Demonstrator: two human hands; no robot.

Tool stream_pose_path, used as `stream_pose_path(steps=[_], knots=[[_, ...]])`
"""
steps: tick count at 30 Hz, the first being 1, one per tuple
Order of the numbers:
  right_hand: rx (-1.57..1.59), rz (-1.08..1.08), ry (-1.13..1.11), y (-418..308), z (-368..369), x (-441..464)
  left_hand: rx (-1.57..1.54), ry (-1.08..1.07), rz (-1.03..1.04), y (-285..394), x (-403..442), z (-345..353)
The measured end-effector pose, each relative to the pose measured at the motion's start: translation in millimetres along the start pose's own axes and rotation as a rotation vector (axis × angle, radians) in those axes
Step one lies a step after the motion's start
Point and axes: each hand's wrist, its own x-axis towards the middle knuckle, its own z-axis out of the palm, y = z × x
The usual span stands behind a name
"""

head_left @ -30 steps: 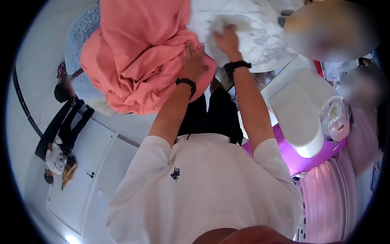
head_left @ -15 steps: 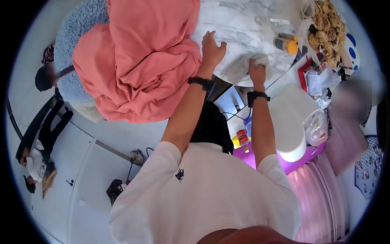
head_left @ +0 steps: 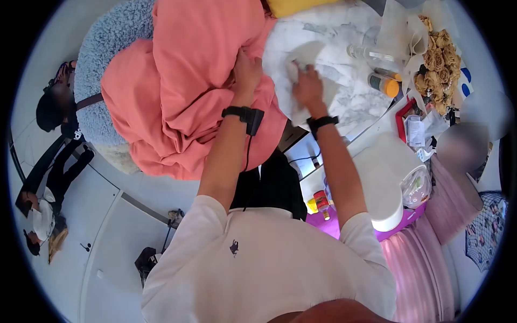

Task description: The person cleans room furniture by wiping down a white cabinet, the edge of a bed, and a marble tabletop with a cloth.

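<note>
The pink blanket point(head_left: 188, 70) lies heaped over a fluffy blue-grey cushioned seat point(head_left: 110, 70). My left hand point(head_left: 247, 74) is closed on a fold at the blanket's right side, with its fingertips partly hidden in the fabric. On the round white marble-patterned table point(head_left: 344, 32), my right hand point(head_left: 308, 89) presses down near the left part of the top, slightly blurred. A pale grey-white cloth point(head_left: 309, 53) spreads around its fingertips, hard to separate from the marble pattern. Both wrists wear black bands.
A clear bottle point(head_left: 371, 54), an orange-capped jar point(head_left: 383, 84) and dried roses point(head_left: 439, 62) stand along the table's right side. A yellow cushion point(head_left: 299, 6) is at the far edge. A white bin-like container point(head_left: 385, 188) is right of my arm. People are at the left.
My left hand has gone from open above the table to the blanket at the left. My right hand has moved left across the tabletop with the cloth. The view has shifted slightly.
</note>
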Motion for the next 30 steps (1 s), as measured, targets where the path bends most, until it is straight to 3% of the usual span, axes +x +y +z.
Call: stream_pose_path(steps=[2,5,6,8,12,14,19,21,23,26,28,30], knots=[[-0.012,0.125,0.029,24.2,-15.2,14.3,-0.199,-0.243,-0.41,25.1,12.7,-12.9],[-0.034,0.122,0.04,24.2,-9.9,14.6,-0.194,-0.305,-0.541,34.5,13.0,-12.6],[-0.042,0.088,-0.047,8.6,-11.5,11.1,-0.194,-0.308,-0.542,24.9,8.9,-5.7],[-0.112,-0.12,0.008,-20.6,12.6,2.6,0.134,-0.191,-0.154,3.5,1.5,10.7],[0.067,-0.135,-0.111,-50.9,-6.6,29.2,0.21,-0.149,-0.102,-3.9,2.1,16.4],[0.134,-0.103,0.035,-48.3,-13.1,57.6,0.238,-0.189,-0.114,-13.2,3.1,20.4],[0.224,0.139,0.146,-38.6,-10.4,119.4,0.154,-0.24,-0.068,-5.0,3.7,13.1],[0.243,0.128,0.119,-40.4,-8.3,105.9,0.137,-0.272,-0.073,-2.7,6.6,16.0],[0.332,0.078,0.121,-37.2,4.3,76.3,0.183,-0.375,-0.232,-3.6,9.9,16.2],[0.47,0.066,0.056,-20.1,32.5,11.6,0.083,-0.41,-0.233,-10.3,11.6,18.8],[0.538,0.129,0.101,6.0,43.4,-32.4,0.185,-0.373,-0.089,-9.7,8.1,19.5],[0.33,0.228,0.248,56.6,71.6,-65.7,0.195,-0.334,-0.048,-12.7,10.4,19.3]])
